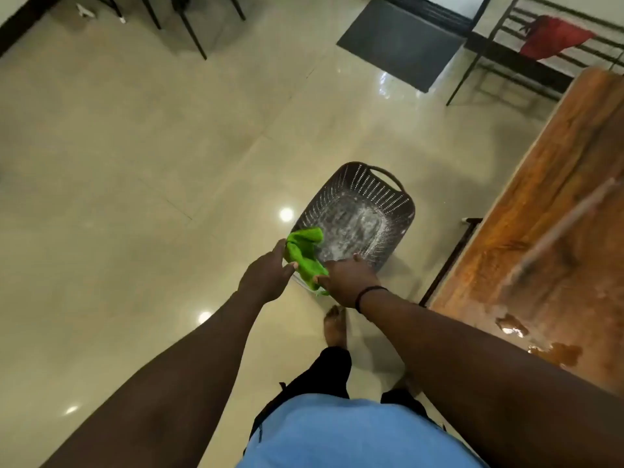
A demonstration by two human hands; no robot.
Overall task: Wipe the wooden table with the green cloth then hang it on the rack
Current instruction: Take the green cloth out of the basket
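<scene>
Head view: closest in, a light blue shirt [354,434] fills the bottom edge, and two bare forearms stretch out over the glossy cream tiled floor [135,163]. The left hand [266,276] and the right hand [347,282] both pinch the crumpled bright green cloth [302,253], fingers closed on opposite ends, holding it over the near rim of the dark perforated plastic basket [388,204].

By my read, this is the very start: the long wooden table [557,214] on the right shows wet puddles near its close end, so wiping looks undone. The black metal rack [526,45], far right with a red cloth [553,37] draped on it, waits beyond the table's far end.

Room looks generous to the left; on the right the table edge runs just beside the basket.
</scene>
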